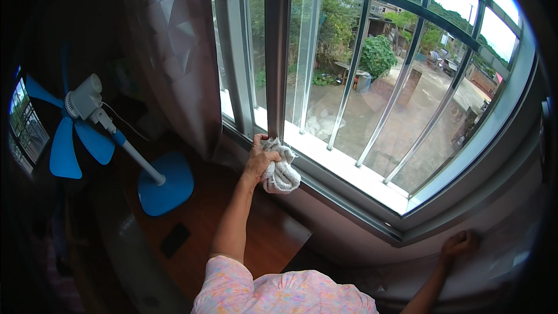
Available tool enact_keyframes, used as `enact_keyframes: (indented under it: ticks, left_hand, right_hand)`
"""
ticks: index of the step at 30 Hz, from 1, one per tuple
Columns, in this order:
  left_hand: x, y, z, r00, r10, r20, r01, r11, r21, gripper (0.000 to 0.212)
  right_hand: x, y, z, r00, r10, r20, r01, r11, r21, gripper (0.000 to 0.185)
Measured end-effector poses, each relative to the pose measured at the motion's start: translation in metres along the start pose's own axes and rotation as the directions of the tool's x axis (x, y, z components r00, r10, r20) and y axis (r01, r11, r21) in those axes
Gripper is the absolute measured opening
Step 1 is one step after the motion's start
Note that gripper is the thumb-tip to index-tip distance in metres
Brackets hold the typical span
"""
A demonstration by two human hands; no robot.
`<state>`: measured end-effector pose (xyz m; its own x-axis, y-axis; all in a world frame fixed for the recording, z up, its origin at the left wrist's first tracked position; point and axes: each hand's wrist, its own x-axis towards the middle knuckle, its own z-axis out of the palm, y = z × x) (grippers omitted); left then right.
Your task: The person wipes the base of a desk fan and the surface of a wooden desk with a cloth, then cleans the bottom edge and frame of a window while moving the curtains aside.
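My left hand (258,160) grips a crumpled whitish cloth (282,172) at the foot of the dark upright frame bar (277,52) of a sliding window. Part of the cloth hangs over the lower window track (344,200). Behind the bar, the glass pane (335,96) looks onto metal security bars (348,83). Off to the right, below the window corner, my right hand (460,244) is curled against a patterned curtain (492,270). That hand is dark and blurred, so whether its fingers hold the fabric cannot be told.
A fan with blue blades (65,148) and a blue base (165,183) stands on a brown wooden table (257,240) at left. A dark flat object (175,240), perhaps a phone, lies there too. Another patterned curtain (178,61) hangs left of the window.
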<state>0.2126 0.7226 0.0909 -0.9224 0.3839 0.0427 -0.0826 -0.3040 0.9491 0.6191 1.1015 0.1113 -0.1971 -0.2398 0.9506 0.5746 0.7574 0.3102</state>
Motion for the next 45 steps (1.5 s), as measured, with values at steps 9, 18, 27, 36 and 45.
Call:
enact_keyframes:
  ticks: [9,18,27,36,45]
  left_hand:
    - [-0.008,0.002,0.019,0.996,0.042,0.079,-0.060,0.970,0.236,0.043]
    - [-0.084,-0.028,0.125,0.911,0.011,0.412,-0.240,0.827,0.509,0.044]
    - [-0.145,-0.038,0.213,0.798,-0.095,0.595,-0.379,0.689,0.618,0.056]
    - [-0.168,-0.058,0.249,0.702,-0.101,0.705,-0.388,0.776,0.497,0.052]
    - [-0.141,-0.070,0.166,0.822,-0.102,0.561,-0.246,0.824,0.510,0.044]
  right_hand:
    - [-0.008,0.002,-0.006,0.992,0.056,0.117,-0.054,0.998,-0.022,0.016]
    - [-0.012,0.005,-0.004,0.989,0.082,0.125,-0.085,0.996,0.022,0.025]
    - [-0.017,0.005,-0.005,0.994,0.030,0.108,-0.034,0.999,0.037,0.021]
    - [-0.004,0.001,0.000,0.992,0.059,0.114,-0.080,0.980,0.185,0.025]
    - [-0.019,0.007,0.007,1.000,0.008,0.004,-0.008,0.981,0.196,0.021]
